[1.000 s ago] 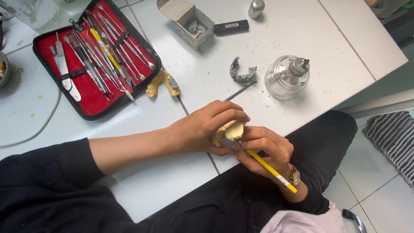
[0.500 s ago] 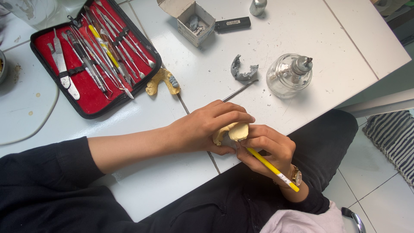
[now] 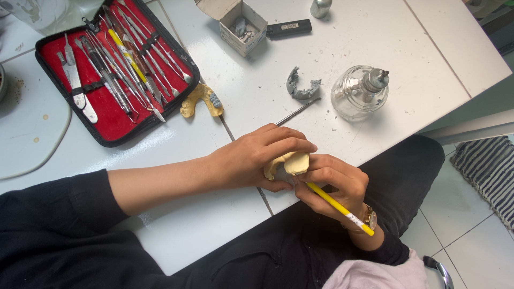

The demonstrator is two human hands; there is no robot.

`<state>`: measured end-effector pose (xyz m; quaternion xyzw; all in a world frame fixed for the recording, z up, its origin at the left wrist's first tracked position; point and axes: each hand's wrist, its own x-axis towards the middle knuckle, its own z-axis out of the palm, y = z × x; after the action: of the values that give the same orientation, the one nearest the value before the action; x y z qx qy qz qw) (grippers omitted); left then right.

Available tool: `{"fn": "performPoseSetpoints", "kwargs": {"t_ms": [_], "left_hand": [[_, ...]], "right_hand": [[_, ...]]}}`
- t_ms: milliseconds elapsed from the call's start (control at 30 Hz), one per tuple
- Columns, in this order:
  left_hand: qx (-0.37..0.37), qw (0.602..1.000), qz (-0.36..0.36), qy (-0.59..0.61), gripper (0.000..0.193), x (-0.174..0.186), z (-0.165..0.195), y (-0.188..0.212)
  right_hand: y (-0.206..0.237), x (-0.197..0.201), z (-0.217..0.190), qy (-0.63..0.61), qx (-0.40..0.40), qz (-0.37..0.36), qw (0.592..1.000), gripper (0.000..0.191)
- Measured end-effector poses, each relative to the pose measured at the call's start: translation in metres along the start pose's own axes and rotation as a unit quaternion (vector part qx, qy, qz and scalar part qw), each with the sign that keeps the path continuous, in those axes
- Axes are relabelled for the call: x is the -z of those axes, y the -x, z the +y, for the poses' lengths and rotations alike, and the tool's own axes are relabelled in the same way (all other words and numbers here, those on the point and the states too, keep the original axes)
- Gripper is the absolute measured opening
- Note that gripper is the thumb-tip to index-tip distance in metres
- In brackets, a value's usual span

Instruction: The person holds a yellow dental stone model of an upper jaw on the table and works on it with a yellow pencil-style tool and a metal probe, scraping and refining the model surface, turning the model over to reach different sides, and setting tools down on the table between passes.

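At the table (image 3: 214, 225) edge, the left hand (image 3: 251, 160) is still clenching the yellow cast (image 3: 292, 162) while the right hand (image 3: 334, 184), gripping a yellow tool (image 3: 334, 204), is holding its tip against it, barely shifted, with the kit (image 3: 112, 69) beyond.

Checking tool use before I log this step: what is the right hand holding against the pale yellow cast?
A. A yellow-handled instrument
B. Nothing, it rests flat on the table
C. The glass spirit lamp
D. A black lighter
A: the right hand grips a yellow-handled instrument whose tip end meets the pale yellow cast that the left hand holds at the table edge.
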<state>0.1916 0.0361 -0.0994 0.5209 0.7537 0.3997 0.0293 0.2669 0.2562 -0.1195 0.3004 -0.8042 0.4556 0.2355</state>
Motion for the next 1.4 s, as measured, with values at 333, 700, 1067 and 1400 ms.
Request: {"fn": "performPoseSetpoints", "kwargs": {"t_ms": [333,700,1067,1400], "left_hand": [[-0.002,1.000,0.000,-0.006,0.079,-0.0045,-0.0038,0.0011],[0.005,1.000,-0.002,-0.006,0.078,-0.0032,-0.0036,0.0018],[-0.006,1.000,0.006,0.011,0.077,0.0006,-0.0018,0.0024],[-0.001,1.000,0.001,0.012,0.078,-0.0001,-0.0023,0.0027]], "right_hand": [[0.0026,-0.0011,0.0024,0.001,0.004,0.001,1.000,0.025],[0.0012,-0.0008,0.0019,-0.007,0.001,-0.003,1.000,0.024],[0.0033,-0.0008,0.0023,-0.011,-0.004,0.000,1.000,0.024],[0.0018,-0.0019,0.0024,-0.004,0.003,-0.002,1.000,0.024]]}}
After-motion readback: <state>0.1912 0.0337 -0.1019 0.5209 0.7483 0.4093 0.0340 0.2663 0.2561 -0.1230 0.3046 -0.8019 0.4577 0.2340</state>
